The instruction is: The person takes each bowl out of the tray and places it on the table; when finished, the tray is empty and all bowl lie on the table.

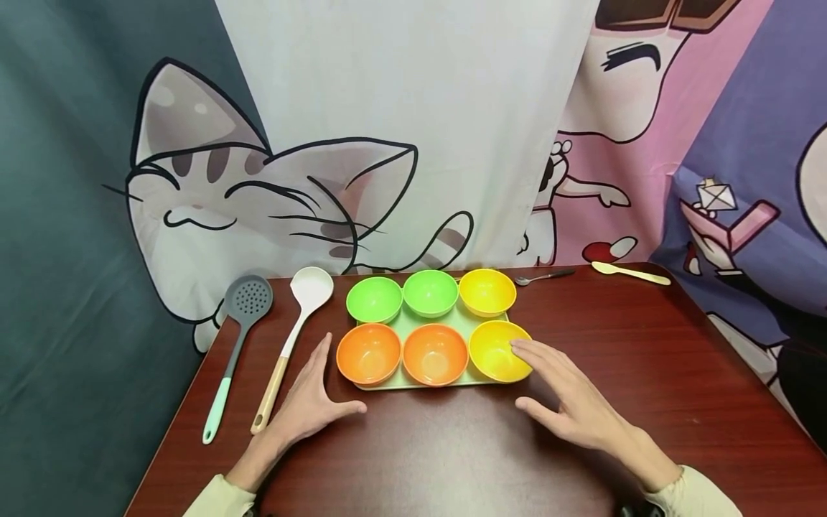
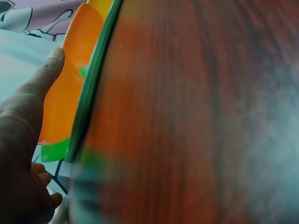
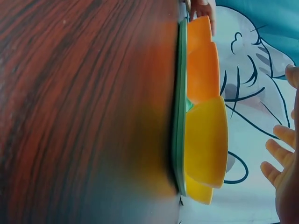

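A pale green tray [image 1: 405,320] holds two green bowls [image 1: 374,300] and a yellow bowl [image 1: 487,292] at the back. Along its front stand two orange bowls [image 1: 369,354] and another yellow bowl [image 1: 494,352]. My left hand [image 1: 309,402] is beside the left orange bowl, thumb spread from the fingers, holding nothing. On the other side my right hand [image 1: 575,398] hovers by the front yellow bowl, its fingertips overlapping the rim in the head view. The right wrist view shows these fingers [image 3: 279,151] spread and apart from the yellow bowl [image 3: 205,142].
Left on the brown table [image 1: 452,459] lie a grey skimmer [image 1: 248,300] with a mint handle and a white ladle [image 1: 311,289] with a wooden-looking handle. A small fork [image 1: 544,277] and a pale yellow knife [image 1: 630,273] lie at the back right. Behind hangs a cartoon-print curtain [image 1: 413,86].
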`<state>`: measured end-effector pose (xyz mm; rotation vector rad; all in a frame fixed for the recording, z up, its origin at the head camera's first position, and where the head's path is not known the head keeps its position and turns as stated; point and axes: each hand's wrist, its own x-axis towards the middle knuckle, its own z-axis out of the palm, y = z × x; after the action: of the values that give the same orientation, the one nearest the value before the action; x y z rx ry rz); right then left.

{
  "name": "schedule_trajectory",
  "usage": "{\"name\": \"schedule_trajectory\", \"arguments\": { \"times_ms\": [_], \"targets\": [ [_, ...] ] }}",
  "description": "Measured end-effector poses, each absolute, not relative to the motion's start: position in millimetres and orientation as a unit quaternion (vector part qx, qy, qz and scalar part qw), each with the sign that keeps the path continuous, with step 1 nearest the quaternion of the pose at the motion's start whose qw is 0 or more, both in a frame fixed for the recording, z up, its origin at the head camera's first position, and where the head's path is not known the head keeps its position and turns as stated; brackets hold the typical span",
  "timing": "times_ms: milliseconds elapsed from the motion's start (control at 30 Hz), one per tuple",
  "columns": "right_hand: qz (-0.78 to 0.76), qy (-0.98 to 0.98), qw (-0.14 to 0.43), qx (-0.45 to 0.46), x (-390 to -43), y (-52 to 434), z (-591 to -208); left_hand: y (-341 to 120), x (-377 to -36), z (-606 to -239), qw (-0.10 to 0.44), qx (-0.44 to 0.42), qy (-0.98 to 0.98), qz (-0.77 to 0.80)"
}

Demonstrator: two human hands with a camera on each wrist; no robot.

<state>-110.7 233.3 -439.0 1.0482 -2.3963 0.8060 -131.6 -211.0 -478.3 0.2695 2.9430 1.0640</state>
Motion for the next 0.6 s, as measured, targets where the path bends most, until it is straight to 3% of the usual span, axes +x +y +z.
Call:
{"name": "schedule_trajectory", "arguments": {
  "times_ms": [300, 600],
  "targets": [
    [0.376, -0.873, 0.144, 0.275, -119.1, 239.9, -448.0, -211.6, -142.3, -493.1, 0.016, 0.104, 0.92, 0.377],
    [0.482, -0.832, 0.152, 0.23, -134.8, 243.0, -461.1, -215.1, -155.7, -499.4, 0.0, 0.153, 0.918, 0.365]
  ]
}}
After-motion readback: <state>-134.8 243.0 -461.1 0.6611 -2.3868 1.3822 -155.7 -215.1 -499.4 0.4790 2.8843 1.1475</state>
